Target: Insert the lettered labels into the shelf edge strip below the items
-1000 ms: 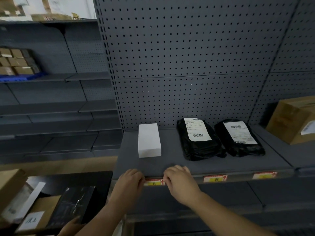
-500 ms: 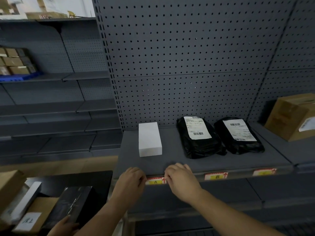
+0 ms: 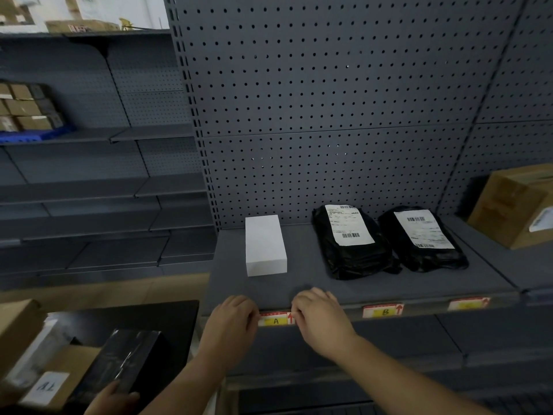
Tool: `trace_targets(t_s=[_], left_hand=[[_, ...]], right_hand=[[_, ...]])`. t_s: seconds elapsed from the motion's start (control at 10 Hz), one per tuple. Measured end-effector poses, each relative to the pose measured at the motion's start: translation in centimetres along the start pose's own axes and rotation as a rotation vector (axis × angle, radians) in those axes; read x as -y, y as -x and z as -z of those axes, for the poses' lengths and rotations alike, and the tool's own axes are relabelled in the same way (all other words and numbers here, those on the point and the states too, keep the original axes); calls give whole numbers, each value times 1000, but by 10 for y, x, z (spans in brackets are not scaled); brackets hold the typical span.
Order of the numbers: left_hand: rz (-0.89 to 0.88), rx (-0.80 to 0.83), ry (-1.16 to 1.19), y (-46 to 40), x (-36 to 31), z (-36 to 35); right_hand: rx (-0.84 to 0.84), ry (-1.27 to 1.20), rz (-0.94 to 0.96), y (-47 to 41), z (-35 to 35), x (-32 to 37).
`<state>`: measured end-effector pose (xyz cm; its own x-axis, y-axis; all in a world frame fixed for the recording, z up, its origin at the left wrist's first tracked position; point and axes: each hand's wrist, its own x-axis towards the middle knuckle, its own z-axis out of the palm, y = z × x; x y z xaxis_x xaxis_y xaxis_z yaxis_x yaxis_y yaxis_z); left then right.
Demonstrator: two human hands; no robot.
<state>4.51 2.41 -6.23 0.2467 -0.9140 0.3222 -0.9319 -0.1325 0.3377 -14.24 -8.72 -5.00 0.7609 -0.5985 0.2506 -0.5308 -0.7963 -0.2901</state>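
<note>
Seating label A (image 3: 276, 319) in the shelf edge strip (image 3: 425, 307), lower centre, below the white box (image 3: 265, 245) | change: A now shows more fully between the hands | left hand (image 3: 229, 324) and right hand (image 3: 320, 317) fingers curled, pinching its ends | B label (image 3: 383, 310) already in

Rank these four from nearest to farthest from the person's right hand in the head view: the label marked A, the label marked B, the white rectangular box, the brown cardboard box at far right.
1. Label marked A, touching the right hand, to its left.
2. White rectangular box and label marked B: too close to call.
3. Brown cardboard box, far right.
</note>
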Motion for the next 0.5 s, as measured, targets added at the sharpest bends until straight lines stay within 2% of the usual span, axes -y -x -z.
trace_targets(t_s=[0.4, 0.5], left_hand=[[-93, -101, 4, 5, 4, -14], [-308, -320, -63, 12, 14, 14]], right_hand=[[-47, -22, 24, 0, 5, 2], [-109, -104, -16, 5, 3, -7]])
